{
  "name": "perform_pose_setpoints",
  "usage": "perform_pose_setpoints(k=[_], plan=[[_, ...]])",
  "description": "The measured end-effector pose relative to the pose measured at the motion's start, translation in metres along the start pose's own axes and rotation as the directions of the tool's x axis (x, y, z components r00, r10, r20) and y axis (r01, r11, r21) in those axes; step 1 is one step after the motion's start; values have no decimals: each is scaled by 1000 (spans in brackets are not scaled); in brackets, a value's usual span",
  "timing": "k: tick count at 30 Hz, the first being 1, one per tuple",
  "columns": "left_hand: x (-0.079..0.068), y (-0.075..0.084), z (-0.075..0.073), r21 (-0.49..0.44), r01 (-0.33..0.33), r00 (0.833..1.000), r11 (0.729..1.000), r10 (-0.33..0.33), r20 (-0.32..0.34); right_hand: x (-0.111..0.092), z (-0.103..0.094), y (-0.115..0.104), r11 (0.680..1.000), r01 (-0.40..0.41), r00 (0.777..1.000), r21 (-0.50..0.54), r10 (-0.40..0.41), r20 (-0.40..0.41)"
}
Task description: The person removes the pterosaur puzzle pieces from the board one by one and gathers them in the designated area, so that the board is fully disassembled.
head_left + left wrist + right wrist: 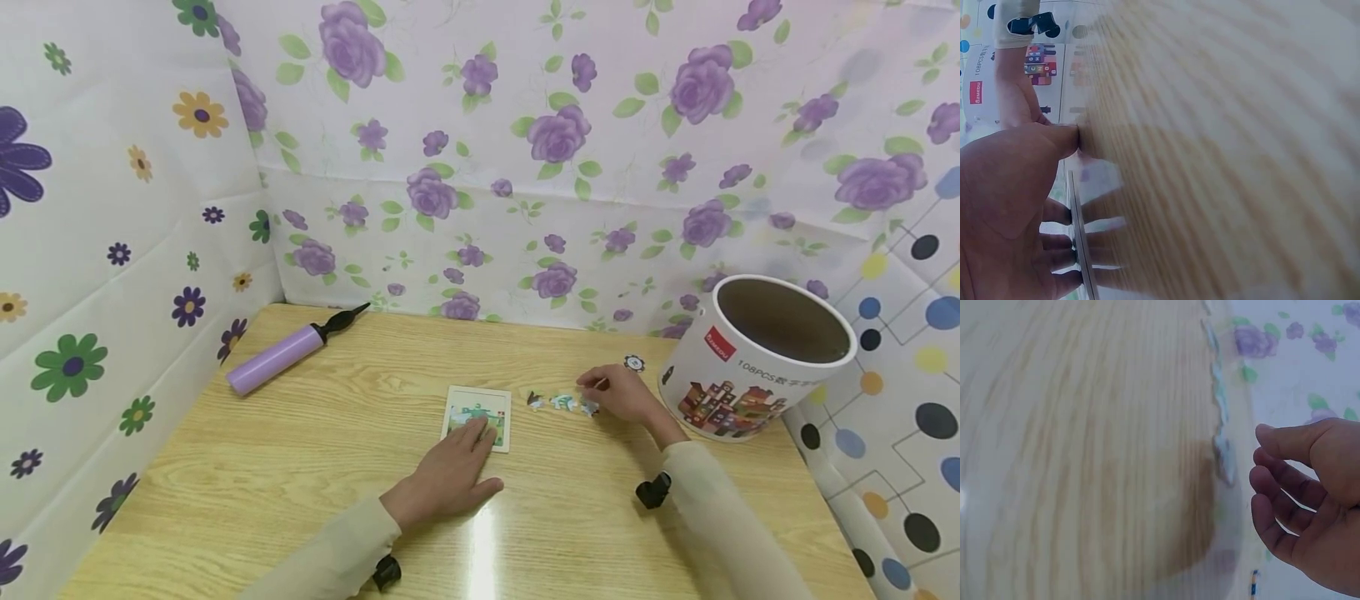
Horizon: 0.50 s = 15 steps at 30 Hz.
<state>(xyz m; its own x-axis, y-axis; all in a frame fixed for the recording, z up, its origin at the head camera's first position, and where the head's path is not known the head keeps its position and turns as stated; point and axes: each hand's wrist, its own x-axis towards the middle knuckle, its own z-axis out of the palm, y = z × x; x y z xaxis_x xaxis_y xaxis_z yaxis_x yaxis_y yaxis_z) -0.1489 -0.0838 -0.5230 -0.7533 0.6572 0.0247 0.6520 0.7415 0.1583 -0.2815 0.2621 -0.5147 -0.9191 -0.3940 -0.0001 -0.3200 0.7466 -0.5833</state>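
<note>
A small jigsaw puzzle board [449, 417] with a pale frame and a green picture lies on the wooden table. My left hand [442, 477] rests on its near part with straight fingers, covering some of the picture. In the left wrist view, the fingertips touch the thin board [1080, 244]. Loose puzzle pieces [563, 402] lie in a row to the right of the board. Over the right end of that row is my right hand [624, 393]. Seen from the right wrist, its fingers are loosely bent, with nothing visible between thumb and fingertips, apart from the nearest piece [1225, 461].
A large white printed bucket [738, 379] with a brown inside stands at the right. Behind my right hand lies a small round black-and-white disc [634, 362]. A purple hand pump [276, 360] with a black nozzle lies at the back left. Patterned cloth [487, 208] borders the table.
</note>
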Motion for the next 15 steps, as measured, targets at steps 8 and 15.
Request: perform_pose_setpoints(k=[8, 15], plan=[[-1, 2, -4, 9, 16, 1000, 1000, -16, -7, 6, 4, -32, 997, 64, 998, 46, -65, 13], [-2, 9, -6, -21, 105, 992, 994, -103, 67, 18, 15, -59, 992, 113, 993, 63, -115, 39]])
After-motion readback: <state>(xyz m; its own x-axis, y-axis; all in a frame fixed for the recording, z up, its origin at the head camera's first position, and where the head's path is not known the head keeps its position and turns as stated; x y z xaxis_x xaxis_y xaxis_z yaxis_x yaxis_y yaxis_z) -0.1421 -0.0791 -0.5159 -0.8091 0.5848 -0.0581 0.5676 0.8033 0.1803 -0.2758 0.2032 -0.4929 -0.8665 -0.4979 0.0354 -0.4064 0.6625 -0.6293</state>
